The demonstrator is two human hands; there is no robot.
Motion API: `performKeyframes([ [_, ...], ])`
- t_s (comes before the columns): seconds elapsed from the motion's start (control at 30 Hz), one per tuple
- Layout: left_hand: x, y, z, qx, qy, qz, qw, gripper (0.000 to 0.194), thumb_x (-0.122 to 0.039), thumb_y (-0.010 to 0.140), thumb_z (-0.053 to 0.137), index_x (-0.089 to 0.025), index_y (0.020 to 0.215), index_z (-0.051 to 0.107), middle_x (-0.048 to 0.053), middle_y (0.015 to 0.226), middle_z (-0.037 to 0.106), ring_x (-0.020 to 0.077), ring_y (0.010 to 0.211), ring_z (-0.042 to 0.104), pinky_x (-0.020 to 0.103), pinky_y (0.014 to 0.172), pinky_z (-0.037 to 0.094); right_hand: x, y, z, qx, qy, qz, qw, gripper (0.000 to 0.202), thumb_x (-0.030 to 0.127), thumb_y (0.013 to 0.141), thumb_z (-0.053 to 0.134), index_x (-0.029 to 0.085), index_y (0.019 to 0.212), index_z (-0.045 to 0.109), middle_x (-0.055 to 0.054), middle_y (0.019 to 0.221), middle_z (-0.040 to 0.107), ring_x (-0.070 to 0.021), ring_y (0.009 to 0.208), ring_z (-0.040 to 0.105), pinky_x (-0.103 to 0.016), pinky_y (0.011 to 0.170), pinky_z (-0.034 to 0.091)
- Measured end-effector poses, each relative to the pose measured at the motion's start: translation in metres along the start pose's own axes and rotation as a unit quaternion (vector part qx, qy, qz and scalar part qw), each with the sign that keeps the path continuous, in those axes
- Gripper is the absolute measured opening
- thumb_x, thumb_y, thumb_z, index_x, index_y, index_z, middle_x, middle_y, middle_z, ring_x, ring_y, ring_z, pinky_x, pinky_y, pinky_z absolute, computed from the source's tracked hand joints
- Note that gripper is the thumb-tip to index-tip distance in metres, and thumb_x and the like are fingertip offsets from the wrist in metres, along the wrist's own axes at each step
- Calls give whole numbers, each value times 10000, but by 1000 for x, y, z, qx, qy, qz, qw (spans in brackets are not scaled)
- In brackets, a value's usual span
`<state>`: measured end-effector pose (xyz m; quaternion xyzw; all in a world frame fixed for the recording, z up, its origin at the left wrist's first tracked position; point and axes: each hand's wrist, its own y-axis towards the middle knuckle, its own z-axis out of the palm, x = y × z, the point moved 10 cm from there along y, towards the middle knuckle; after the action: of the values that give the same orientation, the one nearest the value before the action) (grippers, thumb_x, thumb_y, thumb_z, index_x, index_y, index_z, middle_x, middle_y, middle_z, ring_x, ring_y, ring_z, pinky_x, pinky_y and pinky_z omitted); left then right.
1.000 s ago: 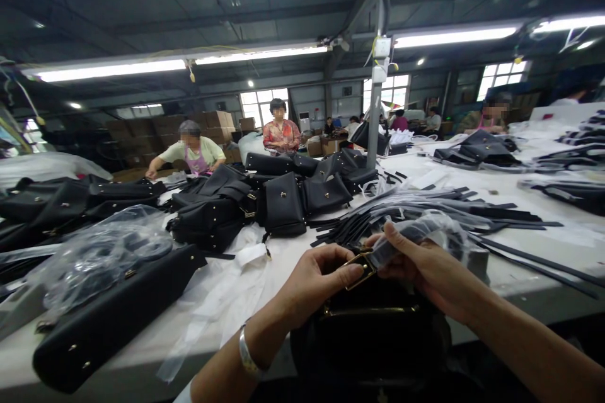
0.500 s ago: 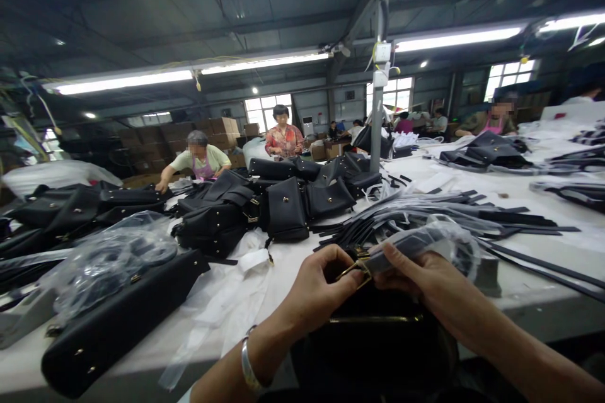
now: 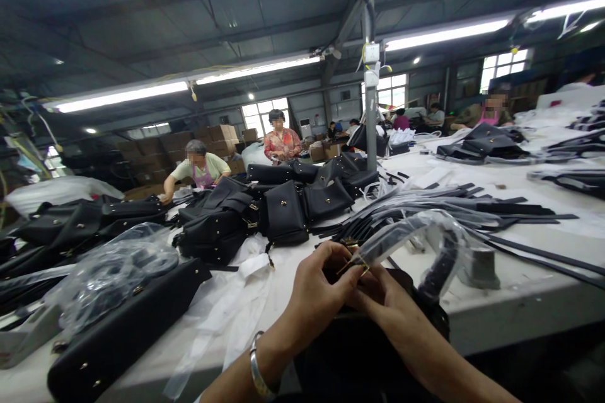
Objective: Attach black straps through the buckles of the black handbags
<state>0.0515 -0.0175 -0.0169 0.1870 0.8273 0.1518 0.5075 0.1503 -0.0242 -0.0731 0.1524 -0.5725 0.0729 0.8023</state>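
Note:
A gold buckle (image 3: 355, 264) joins one end of a black handle (image 3: 442, 258) wrapped in clear plastic. My left hand (image 3: 317, 289) pinches this buckle between thumb and fingers. Close against it, my right hand (image 3: 394, 308) is closed just below the buckle; its fingertips are partly hidden, so what they grip cannot be made out. The handle arches over to the right, free of both palms. Under my hands is a dark handbag (image 3: 350, 352) at the table's near edge, mostly in shadow.
A black bag (image 3: 127, 327) lies front left beside plastic-wrapped handles (image 3: 123, 271). More black bags (image 3: 286, 211) are heaped mid-table, with loose straps (image 3: 454, 201) to the right. A grey block (image 3: 479, 269) stands near the edge; a metal post (image 3: 371, 113) rises behind. Co-workers stand across the table.
My right hand has let go of the wrapped handle and moved left and down beside the buckle. The handle now arches up in the open. My left hand stays at the buckle.

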Motion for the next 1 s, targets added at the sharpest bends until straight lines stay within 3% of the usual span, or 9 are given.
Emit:
performKeyframes([
  [0.1,-8,3,1,31,79,16,996,136,-329,849,702,-194,863,709,31,870,713,193,825,633,278,744,469,-6,-1,9,-4,58,-4,998,492,419,841,739,262,1290,618,-68,1264,688,-260,1179,631,-400,1032,485],
  [0.3,-23,16,-8,87,106,54,989,324,-221,820,749,-231,1140,696,23,1035,749,175,809,682,255,748,506,-12,3,10,11,66,-23,997,413,465,865,696,217,1195,690,-91,1204,712,-271,1084,671,-407,963,523],
  [0.4,-37,19,-2,134,177,109,969,159,-195,866,706,-208,1020,740,28,930,755,184,814,686,244,729,488,-10,4,3,-9,17,-46,999,456,521,850,685,205,1178,690,-85,1167,725,-269,1028,686,-399,934,535],
  [0.47,-44,19,3,148,244,139,948,91,-195,904,659,-184,936,743,38,846,744,183,764,682,240,671,467,-9,5,-1,-21,-22,-62,998,448,527,867,655,200,1172,687,-80,1144,731,-262,1003,689,-377,902,542],
  [0.57,-55,14,13,157,365,185,899,140,-172,937,595,-155,848,702,48,761,711,178,665,656,239,567,416,-5,6,-4,-29,-90,-89,992,379,462,914,603,190,1166,682,-77,1117,738,-259,1002,681,-345,871,535],
  [0.7,-68,4,30,185,501,236,812,149,-31,878,561,-144,827,645,56,731,675,188,636,639,252,542,409,1,4,-7,-41,-179,-111,977,284,384,933,561,200,1108,686,-67,1022,753,-259,903,684,-341,844,514],
  [0.8,-71,4,36,200,547,252,772,162,-9,852,551,-149,804,618,47,712,642,179,613,614,253,530,399,3,1,-7,-42,-227,-116,966,239,363,931,552,216,1062,686,-55,936,754,-264,848,678,-338,806,500],
  [0.9,-69,9,35,197,546,266,770,120,-80,889,549,-159,815,602,35,743,627,169,625,598,248,522,375,5,-2,-6,-37,-247,-118,961,241,352,935,542,218,1081,678,-44,914,748,-256,829,676,-311,743,489],
  [1.0,-65,18,29,172,510,249,805,113,-171,939,520,-175,856,596,15,800,629,146,665,588,232,542,371,9,-3,-4,-29,-239,-129,962,250,342,942,535,226,1122,664,-37,964,747,-249,861,680,-297,745,488],
])
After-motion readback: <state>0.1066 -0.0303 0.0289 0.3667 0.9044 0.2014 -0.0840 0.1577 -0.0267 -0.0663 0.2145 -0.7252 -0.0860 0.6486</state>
